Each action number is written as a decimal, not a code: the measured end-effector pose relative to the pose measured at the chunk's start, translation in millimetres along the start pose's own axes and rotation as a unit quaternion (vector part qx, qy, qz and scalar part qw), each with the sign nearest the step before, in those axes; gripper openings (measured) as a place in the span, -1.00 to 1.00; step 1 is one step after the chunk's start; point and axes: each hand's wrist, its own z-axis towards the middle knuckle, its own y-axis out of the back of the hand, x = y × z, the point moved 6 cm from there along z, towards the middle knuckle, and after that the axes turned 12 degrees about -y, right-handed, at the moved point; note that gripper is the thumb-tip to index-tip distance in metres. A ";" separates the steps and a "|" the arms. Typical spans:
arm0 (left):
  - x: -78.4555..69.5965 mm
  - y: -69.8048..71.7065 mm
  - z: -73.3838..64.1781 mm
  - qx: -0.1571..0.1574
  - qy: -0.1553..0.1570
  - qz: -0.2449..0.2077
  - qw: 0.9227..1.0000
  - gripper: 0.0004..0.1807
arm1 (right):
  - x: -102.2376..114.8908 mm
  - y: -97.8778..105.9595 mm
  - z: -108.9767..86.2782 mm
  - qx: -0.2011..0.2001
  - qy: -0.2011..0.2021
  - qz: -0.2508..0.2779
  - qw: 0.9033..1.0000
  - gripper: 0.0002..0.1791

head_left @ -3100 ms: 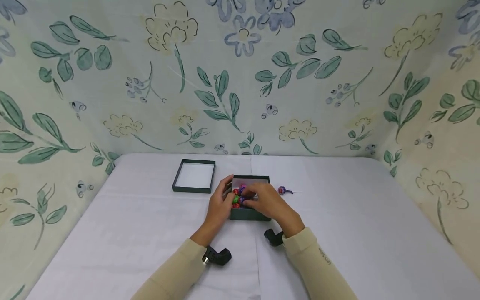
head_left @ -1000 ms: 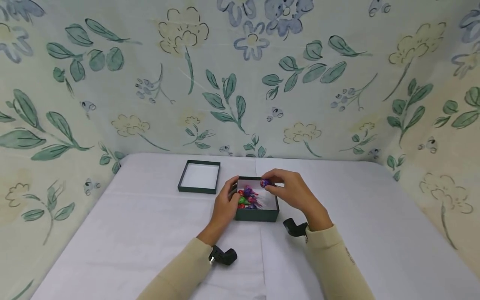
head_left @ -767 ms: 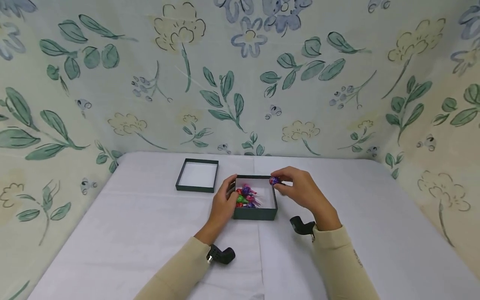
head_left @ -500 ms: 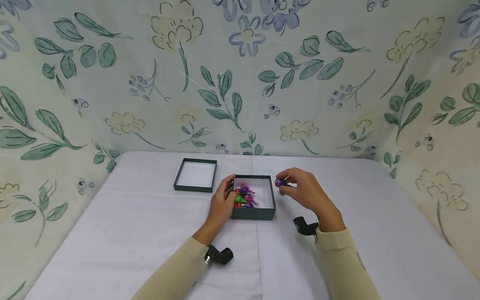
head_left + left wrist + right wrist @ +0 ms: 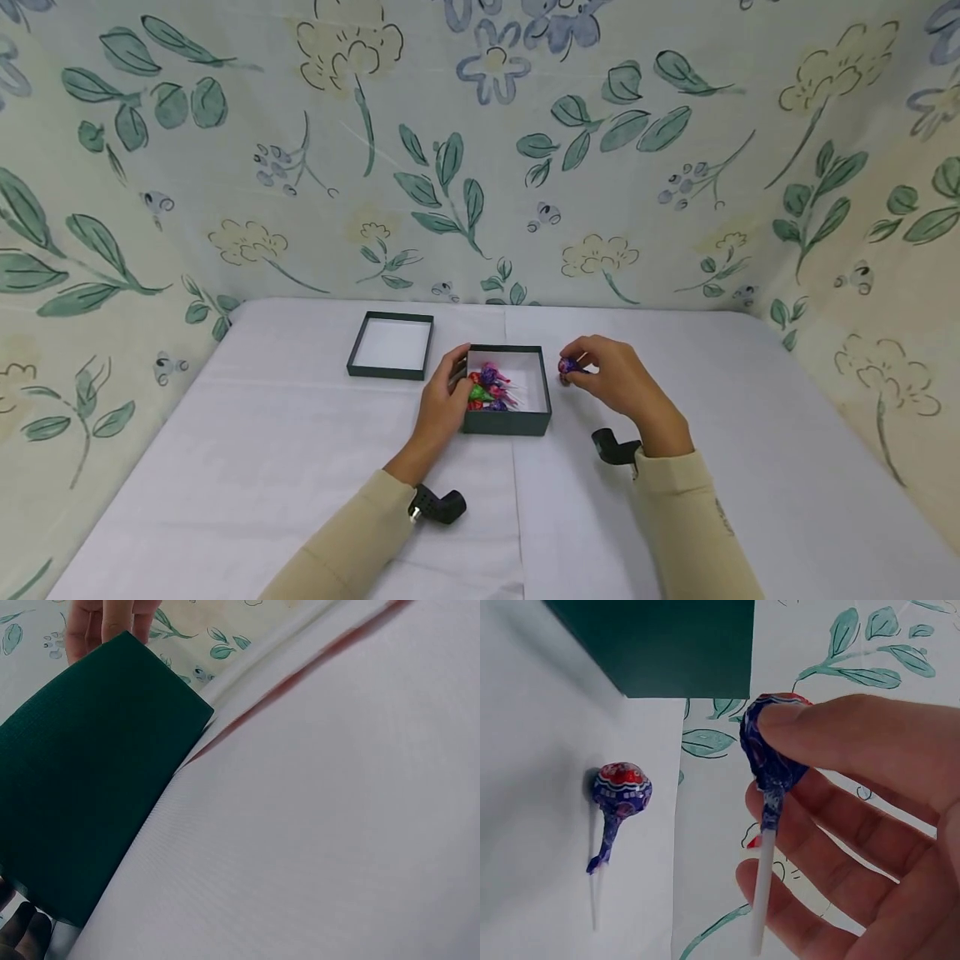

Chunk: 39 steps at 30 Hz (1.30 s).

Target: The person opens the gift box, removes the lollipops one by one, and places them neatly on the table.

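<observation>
My left hand (image 5: 442,404) grips the left wall of a dark green open box (image 5: 506,423), its thumb at the rim. Inside, several wrapped lollipops (image 5: 491,387) in red, green and purple lie bunched at the left, sticks pointing right. Just right of the box, my right hand (image 5: 621,379) pinches a lollipop (image 5: 775,766) in a blue-purple wrapper between thumb and fingers, its white stick hanging down in the right wrist view. A second lollipop (image 5: 621,793) with a red and blue wrapper lies on the table near it; the right hand mostly hides it in the head view.
The box's lid (image 5: 385,374), white inside with a dark green rim, lies upturned behind and left of the box. A white cloth (image 5: 300,467) covers the table. Floral fabric (image 5: 480,183) hangs behind and at both sides.
My right hand has come up from inside the box with a lollipop and moved right, past the box's right wall and lower over the table. My left hand stays on the box.
</observation>
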 end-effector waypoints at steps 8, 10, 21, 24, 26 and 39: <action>-0.8 0.4 0.5 -0.004 -0.009 -0.002 1.000 -0.43 | -9.2 -5.1 3.8 0.002 -0.020 -0.015 1.000 -0.72; -0.9 0.5 0.9 -0.007 -0.010 -0.001 1.000 -0.43 | -11.4 -7.0 5.2 0.005 -0.023 -0.019 1.000 -0.72; -31.1 4.2 -3.0 0.007 -0.003 -0.017 1.000 -0.44 | -22.6 -13.3 6.9 0.010 -0.037 -0.035 0.999 -0.72; -41.9 6.4 -3.8 0.007 -0.005 -0.013 1.000 -0.44 | -24.2 -14.1 7.4 0.009 -0.047 -0.042 0.998 -0.72; -43.9 7.2 -3.5 0.007 -0.007 -0.011 1.000 -0.45 | -24.9 -16.3 8.7 0.010 -0.050 -0.046 0.998 -0.72; -33.5 5.7 -1.5 -0.015 -0.006 -0.020 1.000 -0.46 | -28.8 -28.0 10.8 0.039 -0.076 -0.061 0.994 -0.77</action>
